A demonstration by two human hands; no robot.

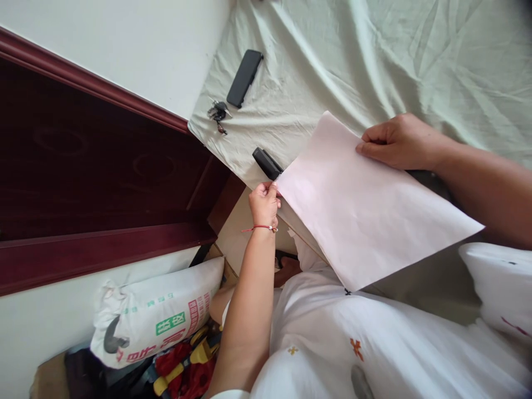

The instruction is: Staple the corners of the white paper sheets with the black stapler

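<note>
The sheet of paper (369,210) hides one end of a black object (266,163) near twelve o'clock, leaving its kind unclear, and some fingers of the right hand (401,141). Three o'clock's edge crops the right forearm (488,185). At eleven, the keys (218,112) are too small to count. At seven, the white sack (141,310) partly covers a red-and-yellow jumble (187,366), cropped below.
</note>
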